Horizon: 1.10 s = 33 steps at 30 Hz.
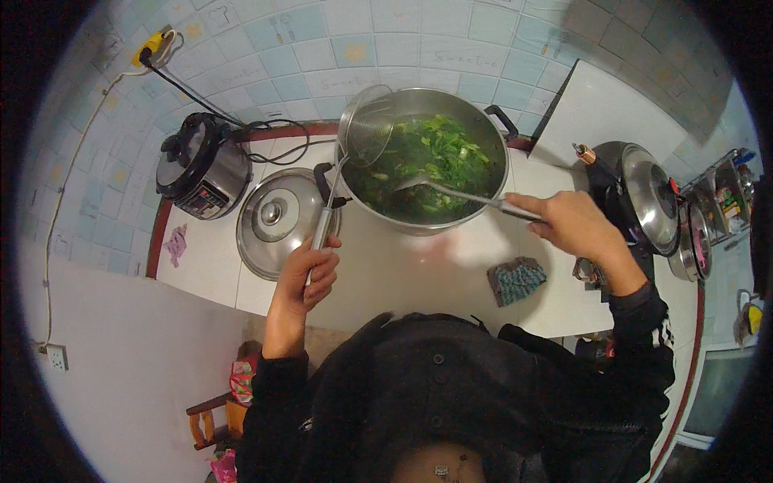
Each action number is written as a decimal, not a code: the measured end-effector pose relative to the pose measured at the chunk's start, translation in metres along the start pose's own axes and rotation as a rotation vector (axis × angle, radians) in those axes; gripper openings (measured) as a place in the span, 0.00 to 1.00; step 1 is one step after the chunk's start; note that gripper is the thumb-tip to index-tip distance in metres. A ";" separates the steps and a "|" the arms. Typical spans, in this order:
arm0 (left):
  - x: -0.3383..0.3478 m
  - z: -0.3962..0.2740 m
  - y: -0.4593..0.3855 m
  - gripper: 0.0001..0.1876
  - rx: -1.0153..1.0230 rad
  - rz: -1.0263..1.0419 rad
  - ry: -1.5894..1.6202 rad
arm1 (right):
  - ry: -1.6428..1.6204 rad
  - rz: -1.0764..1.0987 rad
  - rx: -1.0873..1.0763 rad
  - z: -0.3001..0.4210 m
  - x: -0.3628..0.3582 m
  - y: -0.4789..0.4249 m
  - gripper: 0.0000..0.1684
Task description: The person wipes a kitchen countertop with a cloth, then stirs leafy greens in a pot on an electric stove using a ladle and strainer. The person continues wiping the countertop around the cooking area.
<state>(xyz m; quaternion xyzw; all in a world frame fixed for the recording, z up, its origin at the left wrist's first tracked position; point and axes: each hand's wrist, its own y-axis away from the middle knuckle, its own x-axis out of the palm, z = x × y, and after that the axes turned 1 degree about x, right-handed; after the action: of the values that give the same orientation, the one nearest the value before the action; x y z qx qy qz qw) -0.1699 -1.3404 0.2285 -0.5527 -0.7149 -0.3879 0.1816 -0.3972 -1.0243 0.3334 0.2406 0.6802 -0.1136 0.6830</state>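
Observation:
A large metal pot (423,227) on the counter holds liquid with chopped leafy greens (450,151) floating in it. My left hand (311,271) grips the handle of a wire mesh skimmer (369,130), whose round basket tilts over the pot's left rim. In my right hand (564,223) is the handle of a metal spatula or ladle (462,193); its head dips among the greens and is partly hidden. Left of the pot, near my left hand, lies a metal lid (259,241) with a round knob.
An electric pressure cooker (205,169) stands at the left, its cord (284,124) trailing behind the lid. A folded knitted cloth (517,281) lies at front right. Farther right are a lidded wok (649,190) and a metal basin (685,250). A pink rag (176,245) lies at left.

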 end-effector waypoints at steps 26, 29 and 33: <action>-0.014 0.008 -0.008 0.11 -0.029 0.029 0.055 | 0.061 -0.017 0.257 0.000 0.080 -0.080 0.38; -0.017 0.009 -0.004 0.11 -0.026 0.038 0.064 | -0.144 -0.114 0.204 -0.016 0.096 -0.091 0.36; -0.019 0.009 -0.006 0.11 -0.025 0.057 0.095 | -0.601 -0.135 0.206 -0.050 0.108 -0.085 0.37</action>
<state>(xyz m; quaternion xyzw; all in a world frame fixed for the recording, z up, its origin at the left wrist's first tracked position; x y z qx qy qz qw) -0.1674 -1.3461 0.2076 -0.5559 -0.6845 -0.4175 0.2192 -0.4763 -1.0545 0.2148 0.2188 0.4473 -0.2929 0.8163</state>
